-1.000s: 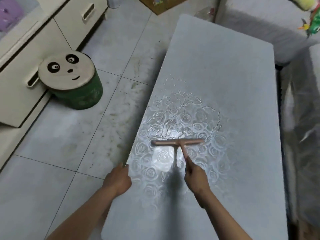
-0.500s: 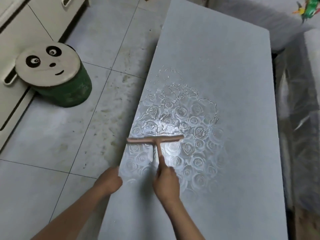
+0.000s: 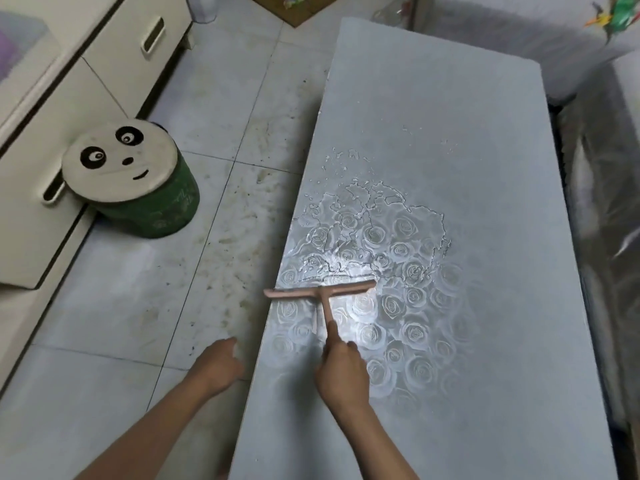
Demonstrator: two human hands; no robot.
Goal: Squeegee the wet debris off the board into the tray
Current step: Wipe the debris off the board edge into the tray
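Note:
A long grey board (image 3: 450, 133) with an embossed rose pattern lies along the floor. A puddle of water (image 3: 374, 233) spreads over its middle left part. My right hand (image 3: 341, 370) grips the handle of a pink squeegee (image 3: 320, 292), index finger laid along the handle. Its blade lies across the near edge of the puddle, and the blade's left end sticks out past the board's left edge. My left hand (image 3: 221, 362) hovers over the floor just left of the board, fingers loosely curled and holding nothing. No tray is in view.
A panda-faced stool with a green body (image 3: 131, 181) stands on the stained floor tiles (image 3: 221, 237) to the left. Cream cabinets (image 3: 69, 74) line the far left. Plastic-wrapped furniture (image 3: 609, 254) runs along the board's right side.
My right hand has slid the squeegee leftward until its blade overhangs the board's left edge. My left hand has come off the board's edge and now sits over the floor.

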